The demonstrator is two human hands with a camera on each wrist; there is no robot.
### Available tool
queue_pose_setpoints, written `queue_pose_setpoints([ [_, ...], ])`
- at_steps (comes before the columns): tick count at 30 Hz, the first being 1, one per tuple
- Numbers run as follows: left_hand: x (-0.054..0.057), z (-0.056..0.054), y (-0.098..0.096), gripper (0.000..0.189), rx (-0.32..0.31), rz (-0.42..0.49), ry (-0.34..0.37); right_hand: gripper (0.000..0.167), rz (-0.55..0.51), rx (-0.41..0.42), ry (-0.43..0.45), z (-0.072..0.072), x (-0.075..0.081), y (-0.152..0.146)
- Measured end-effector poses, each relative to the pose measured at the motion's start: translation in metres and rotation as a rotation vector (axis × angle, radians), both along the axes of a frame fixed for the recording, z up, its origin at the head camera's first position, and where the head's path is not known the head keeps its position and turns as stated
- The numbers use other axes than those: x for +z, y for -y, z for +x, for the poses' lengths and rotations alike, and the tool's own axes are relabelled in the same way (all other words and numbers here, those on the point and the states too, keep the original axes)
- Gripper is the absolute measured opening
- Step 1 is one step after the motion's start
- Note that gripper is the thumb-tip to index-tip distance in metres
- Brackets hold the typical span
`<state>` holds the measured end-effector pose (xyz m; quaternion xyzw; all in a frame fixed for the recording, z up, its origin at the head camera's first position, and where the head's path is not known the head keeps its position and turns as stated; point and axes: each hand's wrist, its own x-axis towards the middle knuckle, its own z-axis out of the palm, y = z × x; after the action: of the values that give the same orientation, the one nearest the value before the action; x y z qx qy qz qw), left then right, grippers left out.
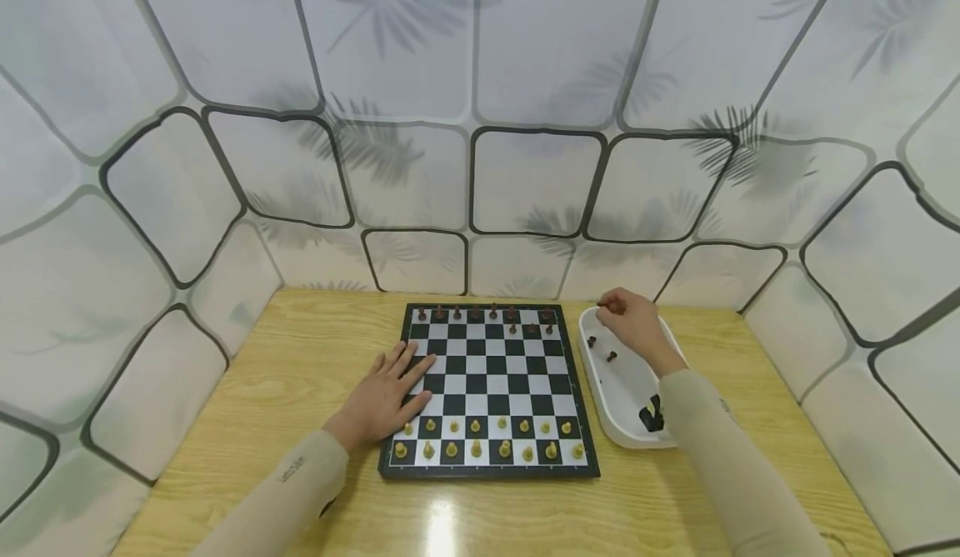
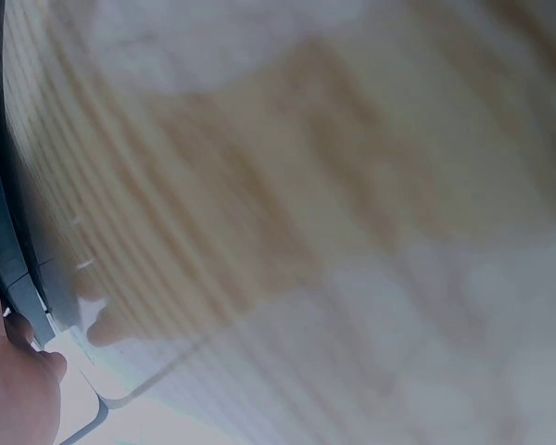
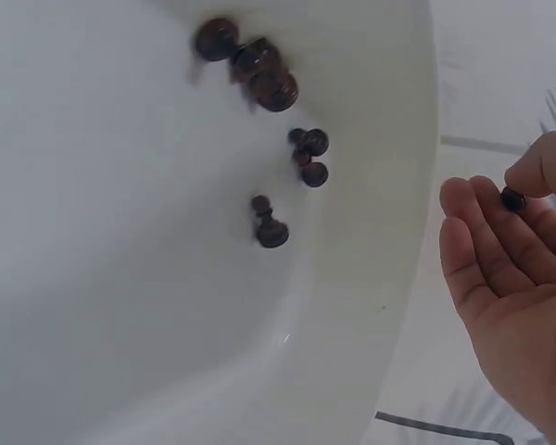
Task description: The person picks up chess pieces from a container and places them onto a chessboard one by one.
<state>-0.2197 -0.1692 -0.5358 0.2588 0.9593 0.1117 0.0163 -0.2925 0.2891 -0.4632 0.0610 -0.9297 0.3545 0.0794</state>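
Note:
My left hand (image 1: 382,397) rests with spread fingers on the left side of a black-and-white chessboard (image 1: 495,365). Yellowish chess pieces (image 1: 476,449) stand in two rows along the near side. Along the far side are dark chess pieces (image 1: 492,313), a full-looking back line with a few more in front at the right. Over the far end of a white tray (image 1: 591,378), my right hand (image 1: 630,321) pinches a small dark chess piece (image 3: 513,198) between thumb and finger. Most of that piece is hidden by the fingers. Several dark pieces lie in the tray, among them a pawn (image 3: 271,227).
A black item with yellow on it (image 1: 652,413) lies in the tray's near end, partly behind my right sleeve (image 1: 712,432). The wooden table (image 1: 300,357) backs onto a patterned wall covering (image 1: 540,182). The tray stands just right of the board.

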Motion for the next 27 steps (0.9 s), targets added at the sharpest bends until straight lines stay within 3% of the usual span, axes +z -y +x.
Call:
queue_pose_setpoints([
  [18,0.002,0.0,0.0,0.069,-0.001,-0.015,0.007,0.016,-0.055,0.061,0.014,-0.01,0.011,0.049],
  [27,0.001,-0.001,0.001,0.069,-0.003,-0.007,0.002,0.013,-0.053,0.11,-0.035,-0.011,0.014,0.076],
])
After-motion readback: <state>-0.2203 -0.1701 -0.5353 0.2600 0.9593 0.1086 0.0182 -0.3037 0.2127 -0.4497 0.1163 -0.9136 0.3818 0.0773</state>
